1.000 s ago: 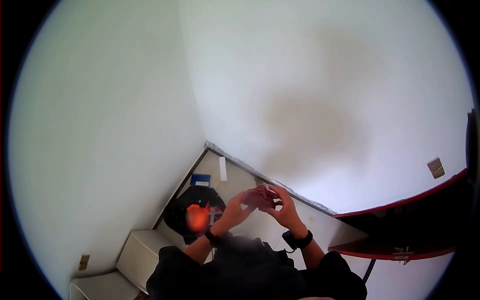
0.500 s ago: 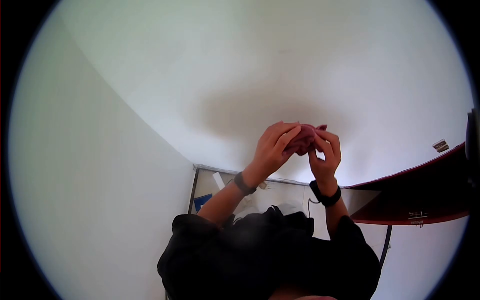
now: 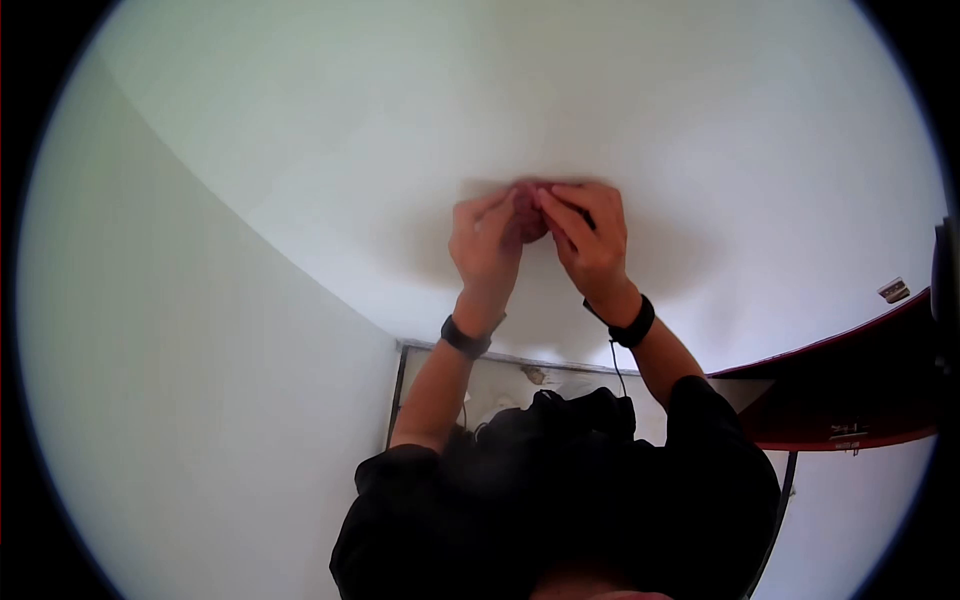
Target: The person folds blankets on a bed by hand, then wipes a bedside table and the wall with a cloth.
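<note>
A crumpled dark-red cloth (image 3: 531, 222) is bunched between my two hands, close to the white wall (image 3: 560, 90). My left hand (image 3: 487, 240) grips its left side, fingers bent around it. On the other side my right hand (image 3: 592, 235) pinches the cloth, thumb and fingertips near its upper edge. Soft shadows of both hands fall on the wall around them. Whether the cloth touches the wall I cannot tell.
A dark-red furniture piece (image 3: 850, 415) stands at the right, below a wall socket (image 3: 894, 291). At the left another wall (image 3: 230, 400) meets the first in a corner. A strip of floor (image 3: 480, 380) shows behind my arms.
Both hands have risen with the cloth from over the floor to in front of the wall, lately shifting left. The view has tilted up; the black bag and orange item have left it.
</note>
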The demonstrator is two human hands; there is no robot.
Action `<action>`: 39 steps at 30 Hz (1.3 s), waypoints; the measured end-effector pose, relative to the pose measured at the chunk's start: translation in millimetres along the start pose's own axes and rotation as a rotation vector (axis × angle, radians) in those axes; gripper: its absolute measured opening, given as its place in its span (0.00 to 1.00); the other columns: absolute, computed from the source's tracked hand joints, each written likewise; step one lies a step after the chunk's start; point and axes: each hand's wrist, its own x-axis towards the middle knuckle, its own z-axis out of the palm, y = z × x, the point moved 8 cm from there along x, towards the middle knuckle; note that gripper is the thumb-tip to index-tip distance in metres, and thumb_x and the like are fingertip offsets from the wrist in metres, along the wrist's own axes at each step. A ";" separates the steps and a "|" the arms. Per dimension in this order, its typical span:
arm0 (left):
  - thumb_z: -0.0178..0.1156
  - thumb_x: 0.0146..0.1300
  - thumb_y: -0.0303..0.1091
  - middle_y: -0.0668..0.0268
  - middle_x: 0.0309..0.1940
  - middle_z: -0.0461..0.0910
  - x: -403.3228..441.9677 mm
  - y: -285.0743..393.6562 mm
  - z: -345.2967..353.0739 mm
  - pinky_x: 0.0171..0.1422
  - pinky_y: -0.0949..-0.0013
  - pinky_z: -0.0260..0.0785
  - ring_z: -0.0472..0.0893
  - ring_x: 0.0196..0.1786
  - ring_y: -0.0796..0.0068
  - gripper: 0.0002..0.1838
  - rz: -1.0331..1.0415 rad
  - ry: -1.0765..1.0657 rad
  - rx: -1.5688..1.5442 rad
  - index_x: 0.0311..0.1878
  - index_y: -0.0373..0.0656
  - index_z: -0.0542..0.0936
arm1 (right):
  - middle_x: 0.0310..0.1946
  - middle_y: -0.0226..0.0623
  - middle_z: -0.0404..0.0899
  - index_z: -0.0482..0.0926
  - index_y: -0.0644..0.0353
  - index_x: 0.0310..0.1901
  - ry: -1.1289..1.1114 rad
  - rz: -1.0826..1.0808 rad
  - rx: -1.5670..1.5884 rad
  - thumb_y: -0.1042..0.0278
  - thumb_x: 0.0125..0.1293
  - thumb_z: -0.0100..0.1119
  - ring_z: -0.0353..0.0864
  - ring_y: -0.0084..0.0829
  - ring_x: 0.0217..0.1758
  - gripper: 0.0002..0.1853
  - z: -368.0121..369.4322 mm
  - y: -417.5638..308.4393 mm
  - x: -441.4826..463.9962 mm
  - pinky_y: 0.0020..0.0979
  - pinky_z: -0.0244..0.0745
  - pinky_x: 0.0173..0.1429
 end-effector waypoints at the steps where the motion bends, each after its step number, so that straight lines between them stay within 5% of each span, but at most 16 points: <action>1: 0.66 0.45 0.17 0.63 0.40 0.80 11.3 8.3 4.4 0.37 0.67 0.76 0.81 0.39 0.62 0.19 -0.010 0.017 -0.029 0.43 0.41 0.82 | 0.44 0.34 0.78 0.83 0.60 0.46 0.036 -0.002 -0.019 0.83 0.43 0.67 0.76 0.36 0.44 0.23 -13.1 5.0 15.7 0.32 0.75 0.44; 7: 0.69 0.39 0.18 0.64 0.37 0.77 21.3 57.4 30.5 0.31 0.67 0.73 0.79 0.36 0.64 0.21 0.158 -0.027 -0.085 0.41 0.44 0.82 | 0.43 0.37 0.78 0.84 0.59 0.43 0.135 0.183 -0.069 0.90 0.41 0.63 0.76 0.38 0.43 0.24 -55.6 30.0 5.0 0.31 0.74 0.45; 10: 0.69 0.39 0.19 0.65 0.37 0.78 -32.7 45.0 50.4 0.30 0.67 0.72 0.79 0.35 0.65 0.20 0.173 -0.148 -0.094 0.40 0.45 0.82 | 0.42 0.40 0.77 0.83 0.60 0.42 0.143 0.289 -0.036 0.94 0.40 0.56 0.77 0.39 0.44 0.25 -61.9 43.2 -66.7 0.31 0.75 0.45; 14: 0.70 0.41 0.21 0.66 0.37 0.78 -124.6 17.2 66.1 0.31 0.67 0.72 0.80 0.35 0.65 0.18 0.011 -0.342 -0.063 0.39 0.45 0.82 | 0.42 0.40 0.76 0.83 0.60 0.42 0.007 0.402 0.000 0.91 0.45 0.62 0.76 0.40 0.44 0.20 -58.8 48.1 -160.5 0.33 0.75 0.44; 16: 0.69 0.42 0.21 0.67 0.36 0.78 -132.8 -10.3 52.9 0.31 0.66 0.72 0.80 0.35 0.65 0.18 -0.077 -0.378 -0.055 0.40 0.45 0.82 | 0.41 0.40 0.76 0.83 0.60 0.42 -0.010 0.326 0.011 0.87 0.48 0.66 0.76 0.40 0.43 0.18 -38.2 27.8 -153.5 0.34 0.75 0.43; 22: 0.67 0.44 0.19 0.64 0.36 0.78 -40.0 19.9 -3.2 0.33 0.65 0.73 0.80 0.35 0.62 0.18 0.090 -0.070 0.018 0.40 0.45 0.81 | 0.42 0.41 0.78 0.83 0.62 0.43 0.073 0.102 0.008 0.89 0.50 0.66 0.77 0.40 0.43 0.17 -24.4 -5.0 -52.7 0.33 0.75 0.44; 26: 0.65 0.43 0.17 0.63 0.35 0.77 37.1 52.5 -16.6 0.33 0.64 0.72 0.79 0.33 0.60 0.19 0.072 -0.005 -0.064 0.41 0.45 0.81 | 0.43 0.41 0.78 0.84 0.61 0.44 0.169 0.160 0.024 0.92 0.47 0.61 0.78 0.38 0.44 0.21 -33.9 -10.8 23.2 0.30 0.76 0.43; 32: 0.62 0.45 0.18 0.61 0.34 0.75 -22.8 38.7 44.6 0.30 0.63 0.70 0.78 0.31 0.59 0.16 0.052 -0.253 0.012 0.39 0.44 0.80 | 0.41 0.37 0.79 0.84 0.58 0.39 0.129 0.195 0.045 0.85 0.44 0.71 0.78 0.39 0.42 0.18 -48.3 47.7 -61.9 0.34 0.75 0.42; 37: 0.59 0.50 0.20 0.61 0.34 0.76 -120.0 -30.1 47.0 0.29 0.62 0.71 0.79 0.31 0.60 0.11 -0.182 -0.467 0.058 0.37 0.43 0.80 | 0.40 0.36 0.77 0.84 0.59 0.40 -0.133 0.258 0.073 0.84 0.46 0.71 0.77 0.38 0.42 0.17 -16.4 35.9 -141.8 0.33 0.75 0.41; 39: 0.60 0.49 0.18 0.61 0.34 0.77 -105.6 -31.1 29.0 0.30 0.63 0.72 0.80 0.31 0.62 0.12 -0.152 -0.395 0.095 0.37 0.44 0.81 | 0.40 0.36 0.78 0.84 0.60 0.41 -0.081 0.264 0.070 0.81 0.50 0.70 0.78 0.37 0.43 0.14 3.3 24.8 -138.4 0.32 0.75 0.41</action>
